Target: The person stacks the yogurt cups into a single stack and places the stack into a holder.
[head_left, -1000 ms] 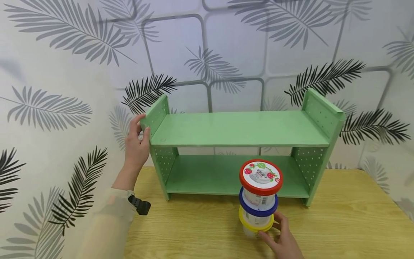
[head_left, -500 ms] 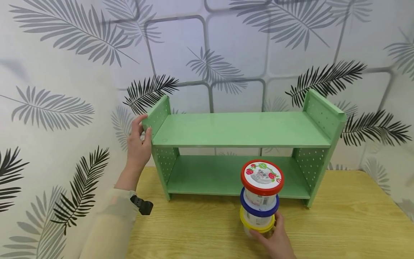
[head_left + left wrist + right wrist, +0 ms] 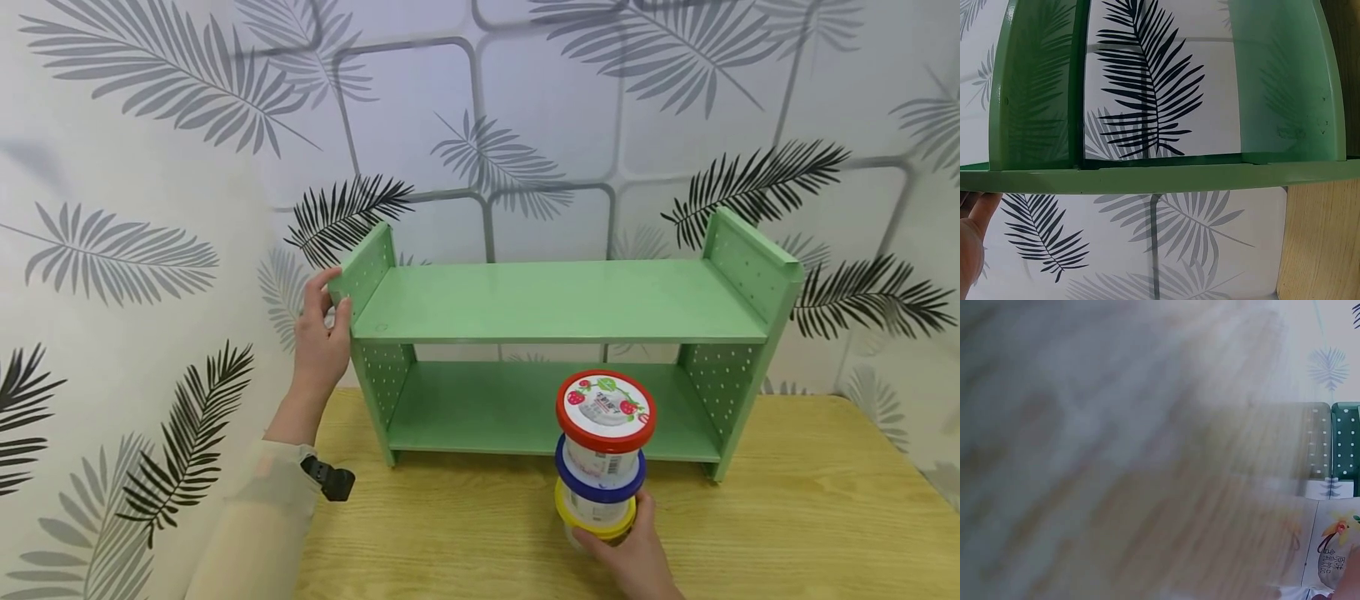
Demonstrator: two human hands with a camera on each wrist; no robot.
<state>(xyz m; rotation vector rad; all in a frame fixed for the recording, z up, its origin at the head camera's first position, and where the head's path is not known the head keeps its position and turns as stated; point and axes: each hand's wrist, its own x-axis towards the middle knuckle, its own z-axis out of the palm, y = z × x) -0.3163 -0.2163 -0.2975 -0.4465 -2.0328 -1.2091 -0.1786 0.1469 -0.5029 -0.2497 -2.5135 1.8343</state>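
Note:
A small green two-tier shelf (image 3: pixel 562 300) with perforated side panels stands on the wooden table. My left hand (image 3: pixel 321 337) grips the upper front of its left side panel, thumb and fingers about the edge. Three white tubs are stacked before the shelf's right half. The red-lidded tub (image 3: pixel 606 410) is on top, the blue-lidded tub (image 3: pixel 600 485) in the middle, the yellow-lidded tub (image 3: pixel 596 527) at the bottom. My right hand (image 3: pixel 637 560) holds the bottom tub between thumb and fingers. In the right wrist view, a tub label (image 3: pixel 1335 540) shows at the lower right; much else is blurred.
Behind the shelf is a wall (image 3: pixel 540 108) with a leaf pattern. The wooden table (image 3: pixel 810 508) reaches past the shelf on the right. A black band with a small block (image 3: pixel 328 479) is on the left wrist.
The right hand has shifted left and closed more snugly round the bottom tub. The stack and shelf stay about where they were, and the left hand keeps its hold.

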